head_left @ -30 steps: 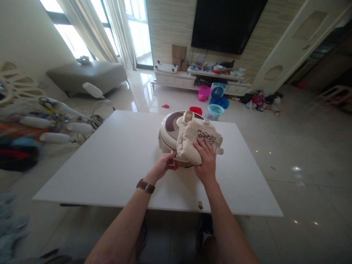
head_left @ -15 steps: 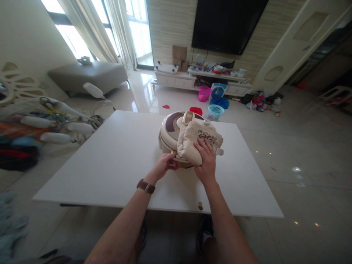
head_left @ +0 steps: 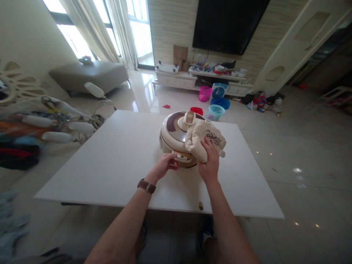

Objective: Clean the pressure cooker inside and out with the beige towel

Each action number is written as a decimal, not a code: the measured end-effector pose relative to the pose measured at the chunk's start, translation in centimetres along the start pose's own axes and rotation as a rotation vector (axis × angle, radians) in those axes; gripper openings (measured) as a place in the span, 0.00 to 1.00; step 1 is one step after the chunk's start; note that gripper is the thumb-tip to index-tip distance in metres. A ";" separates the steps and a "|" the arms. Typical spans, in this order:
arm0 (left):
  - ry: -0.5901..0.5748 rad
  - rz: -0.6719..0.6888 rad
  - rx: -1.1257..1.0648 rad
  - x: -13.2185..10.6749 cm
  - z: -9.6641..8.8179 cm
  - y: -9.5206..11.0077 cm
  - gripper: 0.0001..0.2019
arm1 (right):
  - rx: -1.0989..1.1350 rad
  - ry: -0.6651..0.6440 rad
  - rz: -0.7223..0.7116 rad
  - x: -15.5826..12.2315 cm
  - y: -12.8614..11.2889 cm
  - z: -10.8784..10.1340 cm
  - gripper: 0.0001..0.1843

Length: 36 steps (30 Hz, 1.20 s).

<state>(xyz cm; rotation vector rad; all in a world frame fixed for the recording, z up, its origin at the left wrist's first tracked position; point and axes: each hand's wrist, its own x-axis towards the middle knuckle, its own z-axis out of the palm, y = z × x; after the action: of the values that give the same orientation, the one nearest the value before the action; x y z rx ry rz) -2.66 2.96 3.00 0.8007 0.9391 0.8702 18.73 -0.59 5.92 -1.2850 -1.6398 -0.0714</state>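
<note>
A round cream and brown electric cooker (head_left: 172, 137) with a knobbed lid stands on the white table (head_left: 115, 157). My left hand (head_left: 165, 165) is closed at the cooker's front left, its fingers on the edge of the front handle. A folded beige cloth (head_left: 196, 141) with a dark pattern lies against the right part of the lid and side. My right hand (head_left: 209, 159) grips this cloth, fingers over its top, pressing it on the cooker. The cloth hides the cooker's right side.
A small sticker (head_left: 200, 206) is at the table's near edge. Beyond the table stand a light blue basket (head_left: 216, 112), a red container (head_left: 196, 110) and a pink basket (head_left: 205, 94). A lamp with white shades (head_left: 82, 127) lies on the left.
My right hand has slid the cloth to the right over the cooker, uncovering more of the lid and the front handle. My left hand has stayed nearly in place.
</note>
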 end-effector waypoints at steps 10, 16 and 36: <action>0.006 0.003 -0.005 0.1 0.1 -0.1 0.18 | -0.006 0.007 -0.016 0.0 0.0 0.0 0.33; -0.002 0.009 -0.015 0.1 0.1 0.0 0.18 | -0.009 0.009 -0.013 0.0 0.0 0.1 0.32; -0.004 0.012 -0.020 0.0 0.2 0.0 0.17 | -0.014 0.017 -0.013 -0.1 0.1 0.2 0.32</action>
<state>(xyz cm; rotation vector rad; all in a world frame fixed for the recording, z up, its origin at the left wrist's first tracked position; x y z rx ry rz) -2.47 2.95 3.06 0.7914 0.9217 0.8873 18.72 -0.49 5.75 -1.2813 -1.6364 -0.1018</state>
